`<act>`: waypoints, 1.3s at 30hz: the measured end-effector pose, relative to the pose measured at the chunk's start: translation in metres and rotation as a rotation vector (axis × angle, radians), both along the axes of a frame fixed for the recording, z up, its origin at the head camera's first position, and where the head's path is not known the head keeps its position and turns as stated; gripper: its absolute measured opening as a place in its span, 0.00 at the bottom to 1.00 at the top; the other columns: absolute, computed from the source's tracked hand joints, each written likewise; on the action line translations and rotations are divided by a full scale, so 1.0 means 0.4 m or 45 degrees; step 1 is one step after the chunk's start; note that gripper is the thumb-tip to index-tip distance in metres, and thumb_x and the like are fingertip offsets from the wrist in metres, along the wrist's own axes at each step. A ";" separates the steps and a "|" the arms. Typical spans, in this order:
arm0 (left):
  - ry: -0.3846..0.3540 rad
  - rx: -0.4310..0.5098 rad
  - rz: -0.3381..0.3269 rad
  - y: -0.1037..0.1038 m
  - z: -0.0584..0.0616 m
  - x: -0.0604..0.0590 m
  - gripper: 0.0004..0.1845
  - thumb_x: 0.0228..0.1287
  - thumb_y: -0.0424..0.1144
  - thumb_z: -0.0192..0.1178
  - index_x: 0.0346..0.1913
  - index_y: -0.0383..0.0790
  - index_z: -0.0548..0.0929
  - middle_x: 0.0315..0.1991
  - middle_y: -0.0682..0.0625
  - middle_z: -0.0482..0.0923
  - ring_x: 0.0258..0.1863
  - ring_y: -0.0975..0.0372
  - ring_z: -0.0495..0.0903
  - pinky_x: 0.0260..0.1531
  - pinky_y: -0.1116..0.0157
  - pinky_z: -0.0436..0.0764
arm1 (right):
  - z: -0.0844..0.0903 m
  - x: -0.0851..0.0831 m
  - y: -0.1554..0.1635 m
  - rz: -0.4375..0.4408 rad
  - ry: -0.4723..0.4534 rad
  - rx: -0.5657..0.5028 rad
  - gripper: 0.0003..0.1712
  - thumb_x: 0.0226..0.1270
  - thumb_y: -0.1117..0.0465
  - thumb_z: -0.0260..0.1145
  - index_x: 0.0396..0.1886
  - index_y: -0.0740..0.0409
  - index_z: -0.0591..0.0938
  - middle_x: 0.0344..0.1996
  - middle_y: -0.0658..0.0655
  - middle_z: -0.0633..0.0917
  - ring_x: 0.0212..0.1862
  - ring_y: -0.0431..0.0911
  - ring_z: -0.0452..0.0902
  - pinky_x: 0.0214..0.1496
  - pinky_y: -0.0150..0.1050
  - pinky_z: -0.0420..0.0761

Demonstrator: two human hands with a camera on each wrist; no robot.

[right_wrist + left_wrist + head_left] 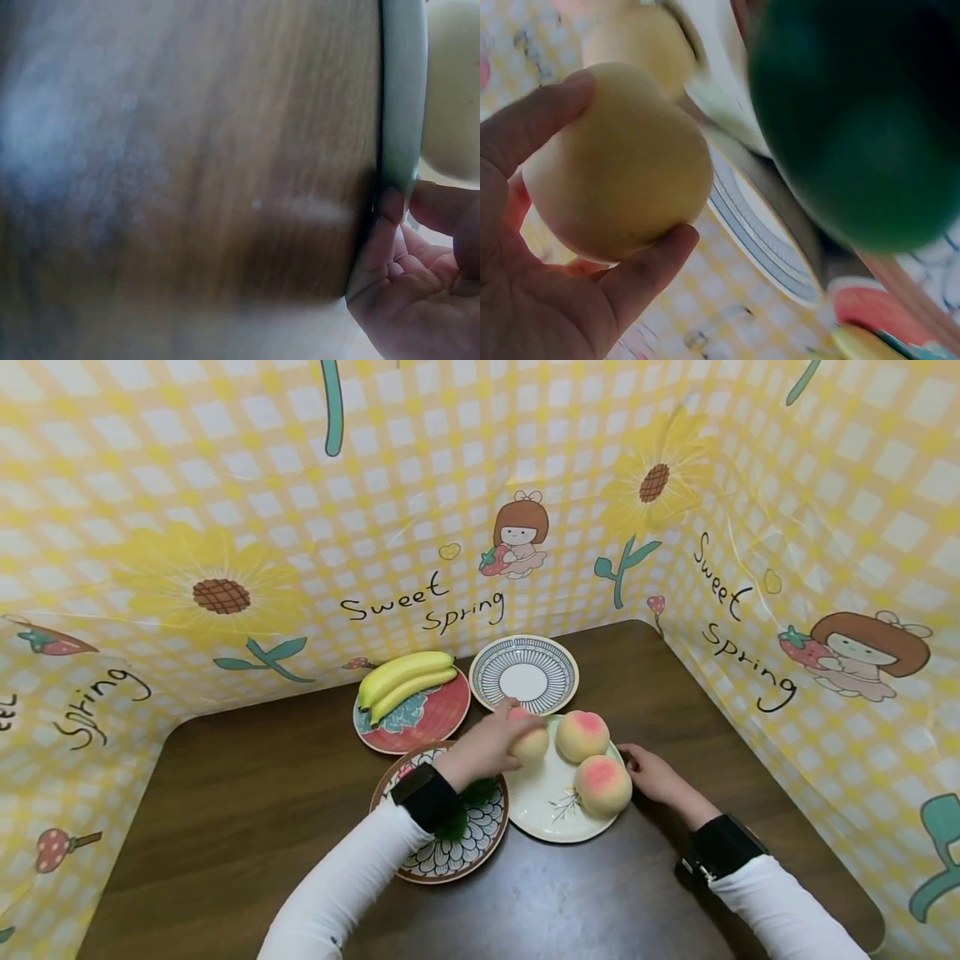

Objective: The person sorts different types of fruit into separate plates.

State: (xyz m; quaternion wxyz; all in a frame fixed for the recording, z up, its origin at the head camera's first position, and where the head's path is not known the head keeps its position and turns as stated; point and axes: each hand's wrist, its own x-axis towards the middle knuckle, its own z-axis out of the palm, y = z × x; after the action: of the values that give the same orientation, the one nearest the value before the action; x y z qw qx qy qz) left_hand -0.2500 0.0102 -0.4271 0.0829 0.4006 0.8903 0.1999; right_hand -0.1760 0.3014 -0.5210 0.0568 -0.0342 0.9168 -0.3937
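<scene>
My left hand [480, 745] grips a pink-topped peach [531, 743] over the left side of a pale cream plate [536, 810]. In the left wrist view, thumb and fingers curl round that peach [622, 165]. Two more peaches, one at the back [582, 739] and one at the right [603, 787], sit on the same plate. At the plate's right edge my right hand [654, 777] pinches the rim [405, 97], thumb above and fingers below in the right wrist view. A dark green rounded thing [855, 142] lies under my left wrist, partly hidden.
The green thing is on a brown-rimmed petal-patterned plate [480, 843]. Behind it, yellow bananas [412, 683] rest on a red plate [446, 718]. A black-and-white striped plate [525, 681] stands at the back of the dark wooden table [247, 827]. Yellow checked cloth [412, 510] hangs around it.
</scene>
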 end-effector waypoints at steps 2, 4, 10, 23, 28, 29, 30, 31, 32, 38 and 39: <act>0.004 -0.037 -0.065 0.016 -0.006 0.021 0.36 0.51 0.28 0.75 0.66 0.49 0.79 0.64 0.33 0.67 0.53 0.43 0.80 0.53 0.50 0.84 | 0.000 -0.001 0.000 0.001 0.001 0.000 0.24 0.68 0.71 0.56 0.61 0.81 0.72 0.30 0.59 0.76 0.35 0.47 0.71 0.40 0.39 0.71; 0.019 -0.069 -0.113 0.028 -0.016 0.037 0.36 0.50 0.28 0.75 0.64 0.49 0.80 0.63 0.34 0.67 0.54 0.44 0.80 0.52 0.52 0.84 | -0.001 -0.001 -0.001 0.001 0.005 0.004 0.24 0.68 0.71 0.56 0.61 0.81 0.73 0.30 0.59 0.76 0.35 0.47 0.71 0.40 0.39 0.71; 0.116 -0.162 -0.161 0.049 -0.052 0.069 0.31 0.54 0.36 0.75 0.62 0.53 0.80 0.57 0.37 0.71 0.38 0.53 0.83 0.34 0.64 0.81 | 0.002 0.002 -0.001 0.003 0.007 0.027 0.23 0.69 0.71 0.56 0.61 0.81 0.73 0.30 0.59 0.76 0.35 0.46 0.71 0.41 0.39 0.71; 0.161 -0.337 -0.114 0.064 -0.073 0.106 0.32 0.60 0.37 0.70 0.67 0.62 0.75 0.60 0.40 0.70 0.35 0.54 0.81 0.26 0.67 0.74 | 0.000 0.008 -0.010 0.004 -0.047 0.032 0.25 0.70 0.70 0.56 0.63 0.80 0.71 0.30 0.58 0.75 0.35 0.46 0.70 0.40 0.39 0.70; 0.246 -0.360 -0.122 0.061 -0.075 0.111 0.33 0.58 0.40 0.73 0.66 0.59 0.74 0.57 0.43 0.72 0.33 0.56 0.82 0.26 0.68 0.75 | 0.007 -0.003 -0.011 0.065 -0.066 0.011 0.26 0.69 0.69 0.57 0.63 0.81 0.70 0.30 0.56 0.75 0.34 0.45 0.70 0.39 0.37 0.71; 0.255 -0.366 -0.116 0.061 -0.075 0.112 0.34 0.58 0.41 0.74 0.66 0.58 0.73 0.57 0.43 0.72 0.33 0.56 0.82 0.27 0.67 0.76 | 0.012 -0.006 -0.007 0.099 -0.096 -0.021 0.27 0.68 0.69 0.57 0.64 0.81 0.69 0.29 0.56 0.75 0.33 0.44 0.70 0.37 0.37 0.72; 0.263 -0.374 -0.111 0.061 -0.073 0.112 0.34 0.57 0.42 0.75 0.66 0.57 0.73 0.57 0.43 0.72 0.33 0.56 0.83 0.27 0.67 0.77 | 0.019 -0.010 -0.001 0.127 -0.151 -0.068 0.28 0.69 0.68 0.56 0.65 0.81 0.68 0.29 0.55 0.76 0.32 0.44 0.71 0.36 0.36 0.72; 0.256 -0.380 -0.104 0.062 -0.072 0.112 0.36 0.56 0.44 0.76 0.67 0.57 0.72 0.57 0.43 0.72 0.34 0.55 0.83 0.27 0.67 0.77 | 0.027 -0.015 0.006 0.161 -0.210 -0.113 0.29 0.70 0.68 0.55 0.66 0.82 0.66 0.28 0.55 0.76 0.32 0.43 0.71 0.35 0.36 0.74; 0.248 -0.392 -0.098 0.062 -0.070 0.111 0.38 0.55 0.46 0.76 0.68 0.56 0.70 0.58 0.43 0.72 0.35 0.55 0.83 0.28 0.67 0.78 | 0.036 -0.020 0.015 0.190 -0.268 -0.152 0.29 0.72 0.67 0.55 0.67 0.82 0.65 0.28 0.54 0.77 0.31 0.43 0.73 0.34 0.36 0.75; 0.065 -0.405 -0.063 0.042 -0.039 0.083 0.51 0.55 0.52 0.77 0.79 0.59 0.60 0.69 0.41 0.68 0.47 0.53 0.86 0.36 0.65 0.84 | 0.079 -0.089 0.055 0.133 -0.314 -0.187 0.25 0.81 0.66 0.49 0.64 0.85 0.66 0.34 0.65 0.84 0.33 0.43 0.79 0.36 0.37 0.81; 0.036 -0.390 -0.038 0.032 -0.029 0.074 0.51 0.56 0.53 0.76 0.80 0.60 0.58 0.72 0.41 0.67 0.51 0.52 0.85 0.39 0.63 0.85 | 0.082 -0.108 0.057 0.100 -0.291 -0.184 0.25 0.82 0.65 0.47 0.64 0.86 0.66 0.35 0.67 0.84 0.33 0.42 0.79 0.36 0.37 0.80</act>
State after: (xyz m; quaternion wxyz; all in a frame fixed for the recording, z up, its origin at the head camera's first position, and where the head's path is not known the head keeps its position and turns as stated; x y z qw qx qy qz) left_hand -0.2204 0.0228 -0.4388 0.1334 0.3994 0.9054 0.0547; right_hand -0.2192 0.3241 -0.4881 0.1736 -0.0290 0.8715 -0.4577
